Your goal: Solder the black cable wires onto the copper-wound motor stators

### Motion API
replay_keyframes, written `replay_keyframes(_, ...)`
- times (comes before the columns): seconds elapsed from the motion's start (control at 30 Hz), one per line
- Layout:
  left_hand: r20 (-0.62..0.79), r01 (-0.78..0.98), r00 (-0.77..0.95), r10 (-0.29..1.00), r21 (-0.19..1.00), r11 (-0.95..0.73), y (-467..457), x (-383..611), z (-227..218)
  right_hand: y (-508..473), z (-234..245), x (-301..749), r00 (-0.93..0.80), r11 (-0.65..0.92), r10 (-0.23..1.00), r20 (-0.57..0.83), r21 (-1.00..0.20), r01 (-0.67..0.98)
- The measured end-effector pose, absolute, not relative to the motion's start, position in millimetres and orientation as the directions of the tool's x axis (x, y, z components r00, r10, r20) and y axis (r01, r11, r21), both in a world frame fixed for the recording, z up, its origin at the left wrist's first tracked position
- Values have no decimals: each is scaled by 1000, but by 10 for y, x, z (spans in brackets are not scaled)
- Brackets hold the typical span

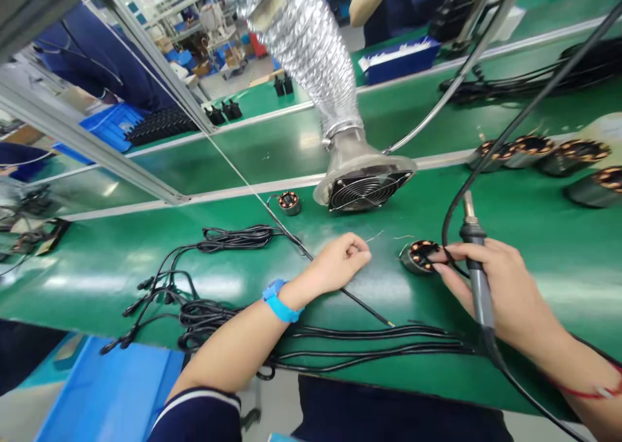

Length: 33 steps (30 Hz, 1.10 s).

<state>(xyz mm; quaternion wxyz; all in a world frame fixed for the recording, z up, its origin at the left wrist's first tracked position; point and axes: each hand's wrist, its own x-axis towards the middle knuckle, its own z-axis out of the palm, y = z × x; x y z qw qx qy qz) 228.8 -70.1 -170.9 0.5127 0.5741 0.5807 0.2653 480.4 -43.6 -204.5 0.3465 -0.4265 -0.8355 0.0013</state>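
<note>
On the desk (pixel 558 260), right hand (pixel 493 290) grips a soldering iron (pixel 479 280), tip not yet on 1 coil (pixel 420 255); left hand (pixel 340 260) pinches thin wire (pixel 376 236).

Bright, even light falls from overhead. It glares in pale patches on the green bench mat (pixel 558 234) left of my left hand (pixel 340 260). The soldering iron (pixel 479 280) in my right hand (pixel 490 286) is sharp, but the stators (pixel 587 186) beyond it smear, and the aluminium frame (pixel 97 147) far left bows.
</note>
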Motion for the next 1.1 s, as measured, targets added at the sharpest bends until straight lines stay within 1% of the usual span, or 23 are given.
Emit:
replay_keyframes(0.07,-287,405,182,941,894,194,-689,2279,-1732,-586,-1954,4684,-382,648,714,587,-348,677)
replay_keyframes(0.13,-294,433,209,933,883,181,-679,2257,-1741,-673,-1860,4623,-327,615,740,588,-395,682)
replay_keyframes(0.2,-323,475,278,905,865,162,-669,2225,-1735,-727,-1794,4593,-254,573,762,596,-437,693)
replay_keyframes(0.23,-336,491,322,885,858,147,-663,2205,-1727,-750,-1778,4579,-245,570,763,598,-444,691)
replay_keyframes(0.27,-346,499,363,865,856,133,-656,2184,-1716,-772,-1774,4563,-264,586,755,601,-436,683)
replay_keyframes(0.33,-359,483,410,838,865,135,-635,2143,-1692,-814,-1796,4516,-373,651,724,580,-396,648)
replay_keyframes(0.4,-397,438,412,820,876,203,-608,2108,-1666,-849,-1845,4452,-487,700,701,521,-372,610)
replay_keyframes(0.43,-430,417,404,808,872,256,-595,2095,-1652,-862,-1874,4419,-518,708,699,492,-380,595)
replay_keyframes(0.5,-499,369,388,775,855,365,-577,2085,-1621,-875,-1932,4363,-552,707,707,442,-418,571)
replay_keyframes(0.57,-535,299,385,752,843,446,-572,2103,-1586,-869,-1982,4330,-569,702,711,413,-452,550)
replay_keyframes(0.7,-501,99,401,767,856,507,-584,2224,-1536,-819,-2048,4332,-586,693,715,382,-503,517)
replay_keyframes(0.8,-440,42,396,806,885,463,-594,2305,-1542,-787,-2072,4353,-591,693,711,381,-524,496)
replay_keyframes(0.9,-410,109,361,838,911,398,-614,2306,-1575,-774,-2087,4370,-549,663,741,386,-546,511)
replay_keyframes(1.0,-457,294,450,767,887,356,-648,2255,-1601,-765,-2099,4386,-501,614,784,368,-583,532)
replay_keyframes(1.07,-450,399,497,742,878,265,-665,2219,-1595,-758,-2102,4395,-494,596,796,350,-595,539)
replay_keyframes(1.1,-420,439,491,763,876,200,-668,2203,-1584,-755,-2102,4398,-492,590,800,343,-599,542)
